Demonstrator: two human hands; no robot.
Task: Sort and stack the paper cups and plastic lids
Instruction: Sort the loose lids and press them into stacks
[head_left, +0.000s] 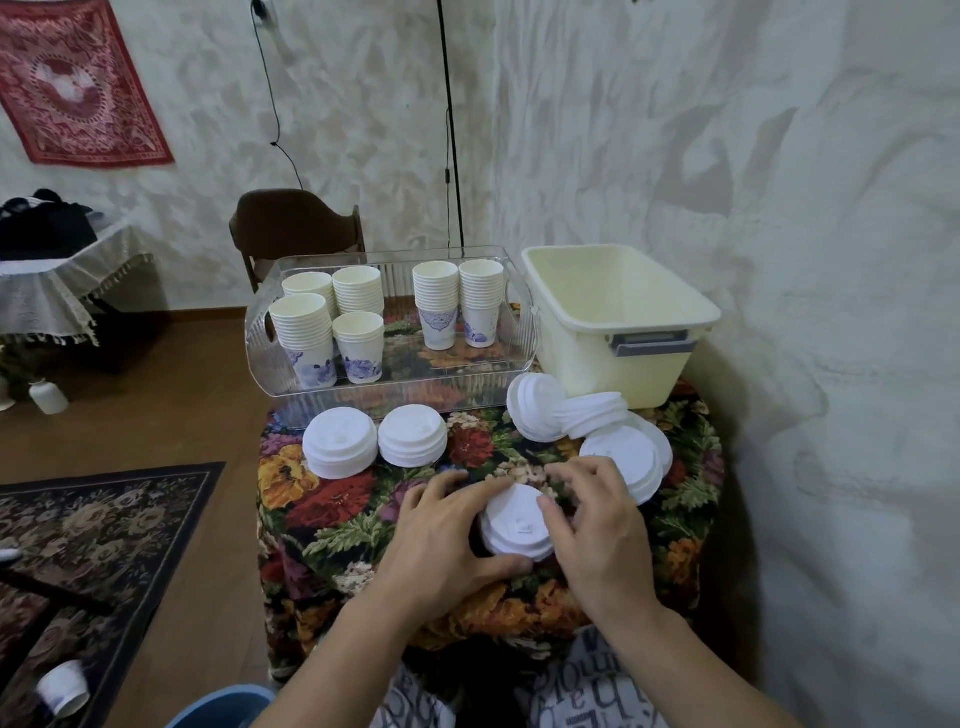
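Note:
A small stack of white plastic lids (514, 525) lies on the floral tablecloth near the table's front edge. My left hand (447, 540) curls round its left side, thumb under the front rim. My right hand (597, 525) grips its right side, fingers bent over the top. Two tidy lid stacks (340, 440) (413, 434) stand further back on the left. A loose, toppled heap of lids (587, 421) lies at the right. Several stacks of paper cups (304, 332) (460, 301) stand in a clear plastic tray (395, 387).
A cream plastic tub (623, 322) stands at the back right, touching the lid heap. The small round table (332, 499) sits beside a wall on the right. A brown chair (296, 223) stands behind the tray. One paper cup (62, 688) lies on the floor rug.

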